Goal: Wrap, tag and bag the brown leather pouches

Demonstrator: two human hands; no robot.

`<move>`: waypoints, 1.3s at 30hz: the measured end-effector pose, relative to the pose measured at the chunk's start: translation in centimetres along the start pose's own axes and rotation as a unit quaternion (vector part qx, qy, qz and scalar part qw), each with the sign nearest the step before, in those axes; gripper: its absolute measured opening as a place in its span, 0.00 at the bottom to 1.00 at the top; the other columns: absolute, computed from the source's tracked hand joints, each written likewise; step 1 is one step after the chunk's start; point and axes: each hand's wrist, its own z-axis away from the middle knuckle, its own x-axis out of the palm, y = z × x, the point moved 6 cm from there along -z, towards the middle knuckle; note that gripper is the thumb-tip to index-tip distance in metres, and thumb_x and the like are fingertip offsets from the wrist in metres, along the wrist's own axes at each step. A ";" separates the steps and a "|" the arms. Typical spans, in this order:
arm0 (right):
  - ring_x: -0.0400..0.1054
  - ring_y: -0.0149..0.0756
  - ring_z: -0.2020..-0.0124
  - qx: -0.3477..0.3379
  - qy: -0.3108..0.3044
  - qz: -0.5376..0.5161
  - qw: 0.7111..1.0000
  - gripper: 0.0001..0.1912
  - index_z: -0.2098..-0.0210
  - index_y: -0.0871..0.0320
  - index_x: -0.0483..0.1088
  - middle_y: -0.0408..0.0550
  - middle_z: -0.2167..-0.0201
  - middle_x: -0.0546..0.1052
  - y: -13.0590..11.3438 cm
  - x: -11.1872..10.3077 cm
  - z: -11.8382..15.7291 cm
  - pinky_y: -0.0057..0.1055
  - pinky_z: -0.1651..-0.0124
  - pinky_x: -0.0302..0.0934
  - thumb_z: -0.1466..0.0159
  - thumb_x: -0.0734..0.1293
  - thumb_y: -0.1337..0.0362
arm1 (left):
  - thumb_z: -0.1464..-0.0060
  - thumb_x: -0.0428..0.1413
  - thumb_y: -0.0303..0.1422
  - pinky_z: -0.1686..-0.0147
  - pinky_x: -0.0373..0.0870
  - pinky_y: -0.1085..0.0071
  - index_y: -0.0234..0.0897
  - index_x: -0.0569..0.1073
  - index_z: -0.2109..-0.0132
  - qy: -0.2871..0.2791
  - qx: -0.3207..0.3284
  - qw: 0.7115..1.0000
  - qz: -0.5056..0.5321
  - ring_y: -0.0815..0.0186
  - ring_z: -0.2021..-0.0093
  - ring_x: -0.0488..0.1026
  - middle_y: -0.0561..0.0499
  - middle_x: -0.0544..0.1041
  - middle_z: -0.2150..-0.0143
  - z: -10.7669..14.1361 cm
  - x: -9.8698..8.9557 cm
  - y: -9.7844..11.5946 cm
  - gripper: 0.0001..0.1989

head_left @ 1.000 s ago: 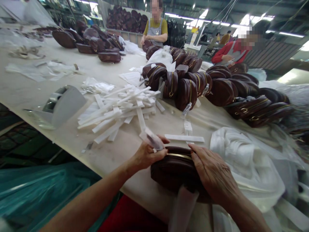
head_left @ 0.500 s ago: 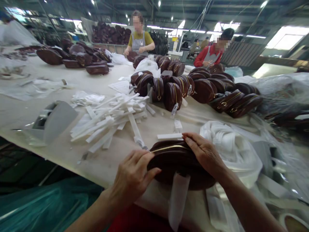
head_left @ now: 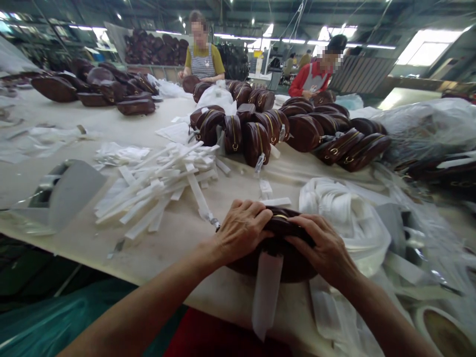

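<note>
A dark brown round bag (head_left: pixel 293 263) rests at the front edge of the table, its gold zipper facing up. My left hand (head_left: pixel 243 229) grips the zipper edge on the left, fingers bent over the top. On the right, my right hand (head_left: pixel 322 243) pinches the same edge, thumb toward me and fingers on the far side. Between the hands a short stretch of zipper shows. A translucent white strip (head_left: pixel 267 292) hangs down from the bag's front. The bag's left end is partly hidden by my left hand and forearm.
White strips (head_left: pixel 159 186) lie heaped at left-centre. Several brown bags (head_left: pixel 256 144) stand farther back, others (head_left: pixel 100 87) at far left. A white roll of material (head_left: pixel 342 218) and clear plastic (head_left: pixel 431 129) are at right. Two people (head_left: pixel 204 59) (head_left: pixel 316 74) work across the table (head_left: pixel 178 258).
My left hand has moved from the bag's left end toward the middle of the zipper. My right hand has shifted its hold on the top edge, and the view has shifted slightly.
</note>
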 end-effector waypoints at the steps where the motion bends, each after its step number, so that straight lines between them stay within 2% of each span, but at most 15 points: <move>1: 0.67 0.41 0.58 0.012 -0.013 0.001 1.000 0.14 0.56 0.58 0.69 0.51 0.61 0.73 0.3 0.3 -0.5 0.38 0.55 0.62 0.34 0.59 0.57 | 0.44 0.57 0.40 0.56 0.60 0.61 0.35 0.69 0.57 -0.023 -0.015 1.000 -0.001 0.58 0.56 0.66 0.47 0.71 0.57 -0.5 0.2 -0.3 0.14; 4: 0.67 0.39 0.64 0.041 -0.066 0.016 0.997 0.14 0.64 0.57 0.70 0.49 0.67 0.72 1.0 1.2 -2.3 0.36 0.61 0.62 0.32 0.57 0.57 | 0.44 0.57 0.40 0.56 0.61 0.64 0.36 0.70 0.61 -0.085 -0.047 0.995 0.009 0.59 0.56 0.66 0.48 0.71 0.60 -2.1 0.8 -1.2 0.12; 6: 0.67 0.38 0.66 0.054 -0.093 0.034 0.994 0.15 0.66 0.57 0.70 0.48 0.69 0.72 1.6 1.6 -3.3 0.34 0.62 0.61 0.32 0.56 0.57 | 0.43 0.55 0.42 0.55 0.61 0.63 0.36 0.71 0.60 -0.104 -0.075 0.992 0.008 0.57 0.52 0.65 0.46 0.70 0.55 -3.1 0.9 -2.0 0.12; 10: 0.66 0.43 0.58 0.054 -0.089 0.091 0.990 0.15 0.67 0.57 0.70 0.52 0.61 0.72 3.2 2.1 -4.8 0.38 0.57 0.60 0.33 0.57 0.56 | 0.38 0.45 0.45 0.51 0.60 0.55 0.39 0.69 0.56 -0.167 -0.127 0.978 0.010 0.52 0.49 0.66 0.44 0.69 0.50 -4.6 1.9 -3.4 0.16; 12: 0.67 0.43 0.57 0.074 -0.142 0.084 0.984 0.15 0.66 0.57 0.70 0.52 0.63 0.73 4.4 3.5 -5.1 0.36 0.58 0.60 0.32 0.55 0.58 | 0.36 0.39 0.45 0.51 0.60 0.56 0.39 0.67 0.54 -0.223 -0.142 0.964 0.032 0.53 0.51 0.69 0.45 0.72 0.54 -5.0 3.3 -4.1 0.18; 15: 0.70 0.38 0.68 0.178 -0.235 0.047 0.955 0.14 0.65 0.57 0.68 0.48 0.72 0.74 6.4 6.4 -4.7 0.29 0.67 0.58 0.31 0.54 0.58 | 0.37 0.39 0.46 0.56 0.64 0.64 0.37 0.64 0.50 -0.289 -0.171 0.940 0.063 0.55 0.54 0.72 0.43 0.74 0.56 -4.8 5.9 -5.1 0.20; 19: 0.71 0.38 0.72 0.220 -0.247 0.043 0.943 0.12 0.65 0.58 0.67 0.47 0.75 0.75 6.9 9.2 -4.2 0.28 0.70 0.56 0.33 0.58 0.57 | 0.38 0.41 0.46 0.61 0.67 0.68 0.34 0.61 0.48 -0.341 -0.180 0.920 0.077 0.56 0.56 0.73 0.41 0.75 0.55 -3.8 8.9 -6.0 0.21; 22: 0.71 0.39 0.66 0.214 -0.224 0.054 0.949 0.12 0.66 0.59 0.68 0.52 0.69 0.76 6.1 8.5 -3.8 0.31 0.64 0.59 0.33 0.58 0.60 | 0.38 0.39 0.46 0.58 0.67 0.65 0.36 0.64 0.51 -0.359 -0.167 0.915 0.081 0.54 0.53 0.72 0.41 0.74 0.53 -3.3 9.8 -6.1 0.20; 24: 0.69 0.40 0.62 0.177 -0.170 0.031 0.969 0.12 0.66 0.59 0.68 0.54 0.65 0.75 4.6 6.5 -3.1 0.33 0.59 0.60 0.33 0.56 0.61 | 0.38 0.39 0.46 0.56 0.66 0.64 0.36 0.66 0.52 -0.364 -0.163 0.913 0.082 0.54 0.52 0.72 0.41 0.74 0.52 -3.3 9.7 -6.0 0.20; 26: 0.69 0.38 0.61 0.086 -0.118 -0.040 0.988 0.14 0.66 0.59 0.68 0.52 0.65 0.74 2.0 4.1 -1.8 0.34 0.57 0.61 0.32 0.55 0.61 | 0.38 0.39 0.45 0.55 0.66 0.65 0.37 0.66 0.52 -0.366 -0.164 0.912 0.086 0.55 0.51 0.71 0.42 0.73 0.51 -3.3 9.4 -5.9 0.20; 28: 0.69 0.38 0.60 -0.007 -0.106 -0.099 0.989 0.12 0.63 0.58 0.68 0.51 0.63 0.74 -0.8 2.5 0.2 0.34 0.57 0.62 0.33 0.57 0.59 | 0.38 0.39 0.45 0.54 0.66 0.66 0.37 0.67 0.53 -0.365 -0.164 0.912 0.092 0.56 0.50 0.71 0.42 0.74 0.51 -3.4 9.3 -5.8 0.20; 30: 0.69 0.40 0.58 -0.043 -0.100 -0.093 0.990 0.11 0.59 0.59 0.68 0.53 0.61 0.74 -2.5 1.7 1.9 0.35 0.57 0.64 0.35 0.61 0.59 | 0.38 0.40 0.44 0.53 0.65 0.66 0.37 0.68 0.53 -0.362 -0.165 0.913 0.096 0.57 0.49 0.70 0.43 0.74 0.51 -3.4 9.2 -5.8 0.19; 32: 0.68 0.43 0.55 -0.056 -0.097 -0.072 0.991 0.14 0.54 0.61 0.67 0.56 0.57 0.74 -3.3 1.5 2.9 0.39 0.54 0.64 0.37 0.63 0.61 | 0.38 0.40 0.44 0.52 0.65 0.67 0.37 0.69 0.53 -0.358 -0.166 0.914 0.097 0.57 0.49 0.70 0.43 0.74 0.51 -3.4 9.2 -5.8 0.20; 36: 0.62 0.43 0.44 -0.119 -0.177 -0.100 0.972 0.22 0.44 0.62 0.62 0.58 0.48 0.70 -4.1 2.6 2.9 0.41 0.46 0.62 0.39 0.59 0.69 | 0.38 0.40 0.46 0.53 0.65 0.68 0.38 0.69 0.52 -0.352 -0.171 0.915 0.094 0.58 0.49 0.70 0.44 0.74 0.50 -3.2 9.2 -5.9 0.21; 39: 0.64 0.45 0.46 -0.115 -0.161 -0.058 0.978 0.23 0.44 0.61 0.62 0.58 0.48 0.72 -3.8 3.5 2.3 0.43 0.48 0.64 0.39 0.61 0.69 | 0.38 0.41 0.45 0.54 0.65 0.69 0.38 0.70 0.54 -0.351 -0.169 0.916 0.093 0.59 0.50 0.70 0.46 0.74 0.51 -3.3 9.2 -5.9 0.20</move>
